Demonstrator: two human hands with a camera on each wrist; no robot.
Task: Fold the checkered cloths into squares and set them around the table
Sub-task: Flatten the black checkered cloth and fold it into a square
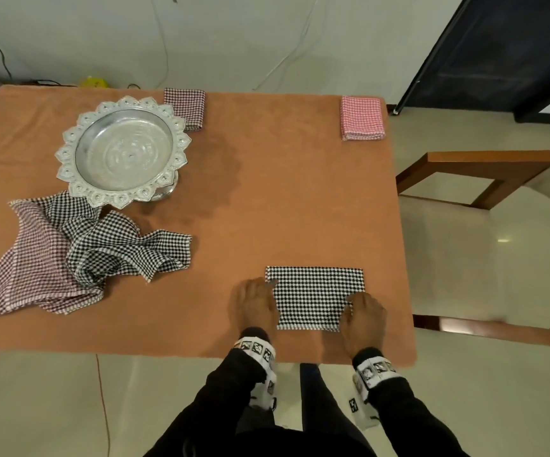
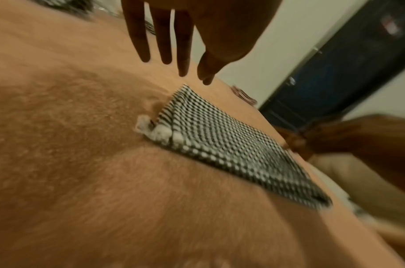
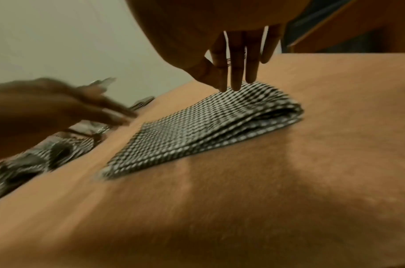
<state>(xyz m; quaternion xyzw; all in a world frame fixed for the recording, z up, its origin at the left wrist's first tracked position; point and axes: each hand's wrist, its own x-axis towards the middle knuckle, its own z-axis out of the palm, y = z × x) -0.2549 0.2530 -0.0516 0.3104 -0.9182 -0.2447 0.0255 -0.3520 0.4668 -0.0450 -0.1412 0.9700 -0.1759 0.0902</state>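
We've got the folded cloth [image 1: 313,296] flat near the bench's [image 1: 267,179] front edge. Left hand [image 1: 255,303] spread beside its left side, right hand [image 1: 364,313] fingers straight, probably touching its right edge.

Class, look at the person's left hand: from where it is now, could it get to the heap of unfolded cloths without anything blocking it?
Probably yes. The left hand is open, holds nothing, and only bare tabletop lies between it and the heap.
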